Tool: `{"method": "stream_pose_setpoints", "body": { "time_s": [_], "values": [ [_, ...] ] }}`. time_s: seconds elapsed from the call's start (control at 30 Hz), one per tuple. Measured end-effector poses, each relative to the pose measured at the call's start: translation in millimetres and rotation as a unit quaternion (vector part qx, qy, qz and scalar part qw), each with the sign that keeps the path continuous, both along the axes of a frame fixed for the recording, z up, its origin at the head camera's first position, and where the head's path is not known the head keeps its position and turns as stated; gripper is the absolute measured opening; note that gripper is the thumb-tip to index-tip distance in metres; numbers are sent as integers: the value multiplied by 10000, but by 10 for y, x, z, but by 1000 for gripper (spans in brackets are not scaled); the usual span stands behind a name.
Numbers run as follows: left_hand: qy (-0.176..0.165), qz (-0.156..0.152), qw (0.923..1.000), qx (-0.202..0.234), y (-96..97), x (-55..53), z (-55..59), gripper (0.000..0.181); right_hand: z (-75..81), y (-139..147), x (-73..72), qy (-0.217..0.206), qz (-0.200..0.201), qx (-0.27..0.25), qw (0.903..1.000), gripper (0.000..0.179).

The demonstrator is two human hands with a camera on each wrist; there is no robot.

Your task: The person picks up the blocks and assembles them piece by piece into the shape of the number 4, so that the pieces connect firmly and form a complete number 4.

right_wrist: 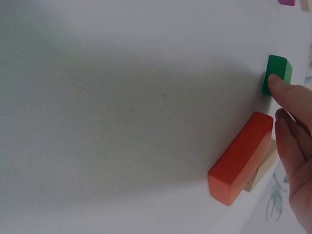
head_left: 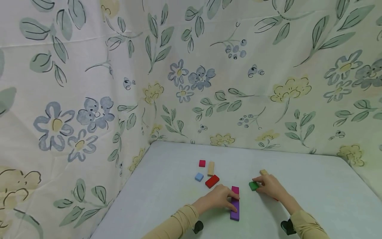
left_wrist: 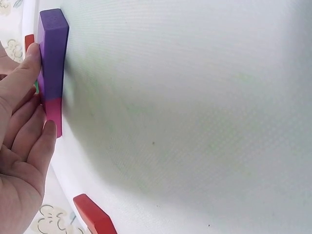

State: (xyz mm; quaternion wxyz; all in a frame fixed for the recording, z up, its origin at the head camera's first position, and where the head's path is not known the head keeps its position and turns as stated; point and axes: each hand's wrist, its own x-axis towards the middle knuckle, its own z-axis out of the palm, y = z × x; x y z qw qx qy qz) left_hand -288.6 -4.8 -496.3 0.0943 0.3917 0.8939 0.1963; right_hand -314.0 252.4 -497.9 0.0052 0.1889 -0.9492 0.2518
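A purple block [head_left: 235, 215] lies lengthwise on the table, end to end with a shorter magenta block [head_left: 235, 190]. My left hand [head_left: 219, 198] holds the purple block, its thumb against the side [left_wrist: 41, 66] and a finger reaching the magenta block [left_wrist: 54, 117]. To the right, my right hand [head_left: 271, 187] pinches a small green block [head_left: 253, 186]. The thumb lies on the green block's face in the right wrist view. Below that hand sits an orange-red block [right_wrist: 241, 158], mostly covered by the hand in the head view. A plain wooden block [head_left: 263, 172] lies just beyond the right fingers.
Left of centre on the white table [head_left: 134, 205] lie a small red cube [head_left: 202, 163], a plain wooden block [head_left: 211, 168], a light blue block [head_left: 199, 177] and a red block [head_left: 212, 181]. Floral cloth [head_left: 223, 83] hangs behind and at the left.
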Motion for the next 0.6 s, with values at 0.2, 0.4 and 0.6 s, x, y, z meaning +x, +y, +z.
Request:
{"method": "stream_pose_setpoints", "body": {
  "time_s": [0.2,0.4,0.6],
  "values": [
    [-62,12,10000,8,3,-8,-10,44,-19,9,28,26,-62,-219,9997,35],
    [-141,43,9999,-7,2,-16,-17,44,22,11,70,227,-72,-383,9990,33],
    [-67,1,10000,-22,3,-25,-22,44,62,11,83,556,-96,-567,9968,31]
  ]
}}
